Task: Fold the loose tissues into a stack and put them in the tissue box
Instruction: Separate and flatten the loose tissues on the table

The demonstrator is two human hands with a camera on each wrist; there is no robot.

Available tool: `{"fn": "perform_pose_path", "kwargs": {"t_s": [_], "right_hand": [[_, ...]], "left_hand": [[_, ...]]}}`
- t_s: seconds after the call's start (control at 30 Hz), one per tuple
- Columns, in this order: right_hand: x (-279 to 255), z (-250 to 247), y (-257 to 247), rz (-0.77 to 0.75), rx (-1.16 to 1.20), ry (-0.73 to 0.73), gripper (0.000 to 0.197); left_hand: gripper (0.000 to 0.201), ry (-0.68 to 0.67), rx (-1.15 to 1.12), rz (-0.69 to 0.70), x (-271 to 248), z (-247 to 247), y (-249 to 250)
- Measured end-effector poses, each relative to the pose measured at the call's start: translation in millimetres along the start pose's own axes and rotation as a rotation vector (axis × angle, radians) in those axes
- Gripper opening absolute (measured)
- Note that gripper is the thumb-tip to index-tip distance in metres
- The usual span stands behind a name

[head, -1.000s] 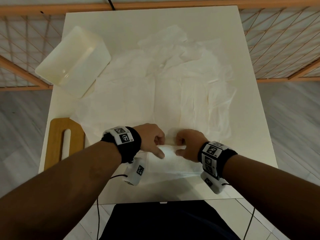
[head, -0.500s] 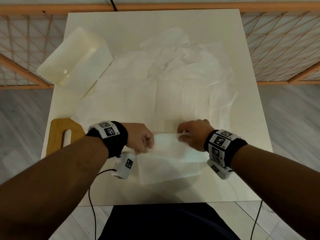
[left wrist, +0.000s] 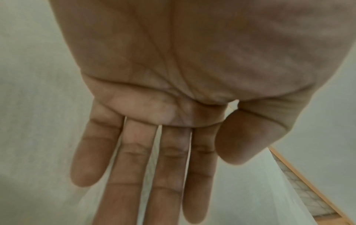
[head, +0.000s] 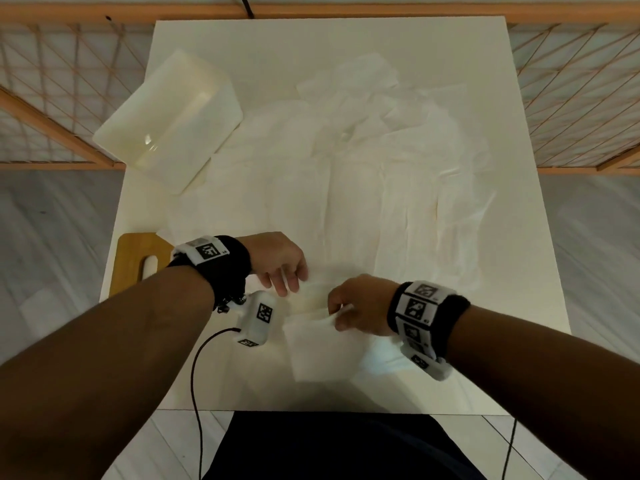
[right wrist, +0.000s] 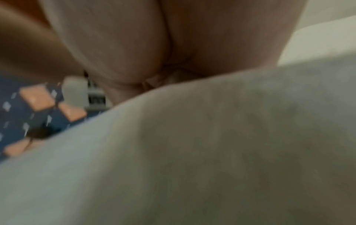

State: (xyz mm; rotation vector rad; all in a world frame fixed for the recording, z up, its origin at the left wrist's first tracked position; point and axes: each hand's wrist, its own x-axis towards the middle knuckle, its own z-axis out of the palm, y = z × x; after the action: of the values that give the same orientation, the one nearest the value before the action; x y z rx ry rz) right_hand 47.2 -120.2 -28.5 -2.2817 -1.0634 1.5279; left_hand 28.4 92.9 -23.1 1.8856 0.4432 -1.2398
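Two hands work near the lower middle of the head view, over a white table (head: 502,81). The right hand (head: 360,306) pinches the upper right edge of a folded tissue (head: 322,351), its fingers curled around the thin paper. This folded tissue lies on the table just below both hands, near the bottom edge of the table. In the right wrist view the tissue (right wrist: 212,152) fills most of the frame as a blurred pale surface, and the right hand (right wrist: 154,45) is pressed against it from above.

The left hand (head: 280,261) is a little to the upper left of the folded tissue and holds nothing. In the left wrist view the left hand (left wrist: 173,106) shows a flat palm, with the fingers (left wrist: 167,175) straight and slightly apart and the thumb beside them.

Many loose tissues (head: 363,188) are spread flat and overlapping across the centre of the table, above the hands. The tissue box (head: 169,116), a white open container, lies tilted at the upper left of the table, touching the edge of the loose tissues. A wooden board (head: 133,261) with a slot lies at the left edge of the table, beside the left wrist. A wooden lattice fence (head: 571,81) stands behind the table.
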Motion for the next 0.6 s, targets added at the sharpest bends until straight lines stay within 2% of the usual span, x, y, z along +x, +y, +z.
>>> {"fn": "perform_pose_path", "kwargs": {"t_s": [0.2, 0.3, 0.47, 0.6], "right_hand": [[22, 8, -7, 0.088, -0.163, 0.009, 0.032], [22, 13, -10, 0.081, -0.244, 0.019, 0.040], [11, 24, -8, 0.051, -0.220, 0.145, 0.073], [6, 36, -1, 0.020, -0.450, 0.187, 0.068]], "left_hand": [[0.027, -0.028, 0.103, 0.019, 5, 13, 6], [0.019, -0.035, 0.171, 0.046, 9, 18, 7], [0.015, -0.040, 0.303, 0.115, 12, 24, 8], [0.014, -0.009, 0.343, 0.131, 15, 18, 9]]}}
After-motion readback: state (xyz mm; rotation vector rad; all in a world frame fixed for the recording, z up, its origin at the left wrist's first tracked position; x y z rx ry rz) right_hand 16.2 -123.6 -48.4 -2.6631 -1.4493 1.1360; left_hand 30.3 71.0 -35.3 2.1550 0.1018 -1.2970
